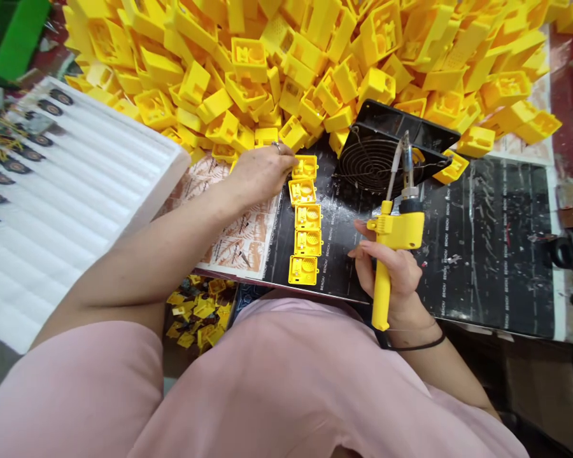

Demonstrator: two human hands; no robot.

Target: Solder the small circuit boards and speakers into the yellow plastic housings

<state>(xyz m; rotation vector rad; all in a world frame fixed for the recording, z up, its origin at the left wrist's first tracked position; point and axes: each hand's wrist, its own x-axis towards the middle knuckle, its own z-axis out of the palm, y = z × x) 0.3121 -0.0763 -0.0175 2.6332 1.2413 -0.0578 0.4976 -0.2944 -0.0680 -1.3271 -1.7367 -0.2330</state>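
Several small yellow plastic cases (307,217) stand in a column on the black mat, open side up, with moulded posts and a round grille inside. At the far end of that column my left hand (263,170) has its fingers closed at the left edge of the farthest case (306,167). My right hand (395,270) is wrapped round the handle of a yellow soldering gun (382,280). The gun points away from me, its metal tip and wire feed tube raised in front of the black fan.
A large heap of yellow cases (286,70) covers the back of the bench. A black fan (373,162) with a wire guard leans before it. On the left lies a ridged white foam tray (105,165) with small round speakers (16,165) and wires. More yellow parts (203,312) sit below the bench edge.
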